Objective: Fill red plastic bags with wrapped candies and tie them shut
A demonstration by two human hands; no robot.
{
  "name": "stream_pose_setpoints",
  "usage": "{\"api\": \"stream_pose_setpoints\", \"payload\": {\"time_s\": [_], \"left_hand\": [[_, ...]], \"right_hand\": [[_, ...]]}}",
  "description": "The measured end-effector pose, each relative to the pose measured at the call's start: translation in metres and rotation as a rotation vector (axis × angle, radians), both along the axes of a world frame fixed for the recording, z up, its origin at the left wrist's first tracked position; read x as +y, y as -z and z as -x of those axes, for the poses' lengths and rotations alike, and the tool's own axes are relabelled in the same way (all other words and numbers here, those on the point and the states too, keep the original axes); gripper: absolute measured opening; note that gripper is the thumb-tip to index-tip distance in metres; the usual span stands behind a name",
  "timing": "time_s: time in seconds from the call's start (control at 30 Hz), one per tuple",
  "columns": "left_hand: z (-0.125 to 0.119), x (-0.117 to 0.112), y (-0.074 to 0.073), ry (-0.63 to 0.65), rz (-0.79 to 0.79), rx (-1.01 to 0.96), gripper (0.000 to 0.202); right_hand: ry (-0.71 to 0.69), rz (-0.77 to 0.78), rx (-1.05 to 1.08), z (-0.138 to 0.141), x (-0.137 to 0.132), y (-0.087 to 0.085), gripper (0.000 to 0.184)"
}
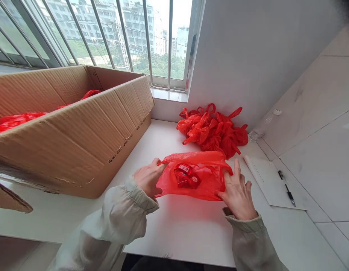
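Note:
A thin red plastic bag (210, 190) is stretched between my two hands over the white table, its mouth spread wide. Inside it lie a few small red wrapped packets (183, 176) with white print. My left hand (148, 177) grips the bag's left edge, its fingertips partly hidden by the plastic. On the other side, my right hand (238, 194) holds the right edge with the thumb below, while some of its fingers stick out past the bag.
An open cardboard box (106, 131) with red bags (22, 119) in it stands at left. Behind lies a pile of red plastic bags (214, 130). At right are a clear bottle (261, 126), a paper pad (264, 180) and a black pen (289, 194). The barred window (159, 49) is behind.

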State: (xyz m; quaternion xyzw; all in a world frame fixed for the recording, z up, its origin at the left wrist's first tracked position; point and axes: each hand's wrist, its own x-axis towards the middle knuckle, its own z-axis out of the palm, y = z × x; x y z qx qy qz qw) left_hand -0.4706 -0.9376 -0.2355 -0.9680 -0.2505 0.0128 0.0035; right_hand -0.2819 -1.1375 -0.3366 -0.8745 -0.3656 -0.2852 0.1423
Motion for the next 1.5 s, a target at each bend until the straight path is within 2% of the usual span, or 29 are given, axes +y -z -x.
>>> {"api": "stream_pose_setpoints", "payload": {"time_s": [0.07, 0.13, 0.23, 0.3, 0.37, 0.47, 0.53, 0.63, 0.77, 0.83, 0.9, 1.0, 1.1, 1.23, 1.3, 1.4, 1.5], "left_hand": [[-0.005, 0.0, 0.006, 0.097, 0.094, -0.025, 0.079], [-0.011, 0.0, 0.007, 0.15, 0.134, -0.08, 0.084], [-0.018, 0.0, -0.001, 0.185, 0.122, -0.132, 0.075], [-0.022, 0.002, -0.009, 0.198, 0.104, -0.129, 0.07], [-0.027, 0.004, -0.014, 0.196, 0.084, -0.098, 0.073], [-0.034, 0.01, -0.017, 0.186, 0.048, -0.03, 0.078], [-0.039, 0.014, -0.016, 0.166, 0.025, -0.002, 0.079], [-0.045, 0.021, -0.014, 0.113, 0.022, 0.041, 0.076], [-0.045, 0.029, -0.008, 0.109, 0.032, 0.036, 0.075], [-0.043, 0.031, -0.007, 0.114, 0.028, -0.01, 0.076], [-0.041, 0.032, -0.009, 0.086, 0.038, -0.024, 0.075], [-0.039, 0.03, -0.016, 0.038, 0.064, 0.014, 0.07], [-0.039, 0.026, -0.024, 0.035, 0.062, 0.077, 0.058], [-0.039, 0.019, -0.026, 0.064, 0.058, 0.11, 0.058], [-0.038, 0.018, -0.024, 0.089, 0.065, 0.061, 0.066], [-0.036, 0.018, -0.022, 0.131, 0.072, -0.007, 0.071], [-0.036, 0.018, -0.021, 0.144, 0.063, -0.009, 0.067]], "right_hand": [[-0.032, 0.017, -0.016, 0.004, -0.001, 0.001, 0.034], [-0.107, -0.071, -0.103, 0.012, 0.0, -0.006, 0.023], [-0.267, -0.276, -0.215, 0.03, 0.01, -0.023, 0.021], [-0.324, -0.353, -0.2, 0.041, 0.026, -0.03, 0.023], [-0.326, -0.295, -0.074, 0.048, 0.047, -0.027, 0.019], [-0.274, -0.072, 0.197, 0.048, 0.078, -0.012, 0.011], [-0.234, 0.018, 0.295, 0.046, 0.092, 0.0, 0.02], [-0.234, 0.008, 0.348, 0.044, 0.104, 0.012, 0.028], [-0.33, -0.166, 0.442, 0.041, 0.102, 0.016, 0.016], [-0.37, -0.26, 0.565, 0.036, 0.096, 0.013, 0.01], [-0.371, -0.322, 0.703, 0.028, 0.085, 0.008, 0.012], [-0.294, -0.388, 0.779, 0.015, 0.066, -0.001, 0.021], [-0.172, -0.455, 0.709, 0.006, 0.053, -0.011, 0.026], [-0.087, -0.462, 0.649, 0.003, 0.051, -0.016, 0.029], [-0.137, -0.492, 0.7, 0.003, 0.056, -0.013, 0.03], [-0.324, -0.574, 0.87, 0.001, 0.066, -0.003, 0.032], [-0.474, -0.519, 0.964, -0.002, 0.073, 0.007, 0.03]]}}
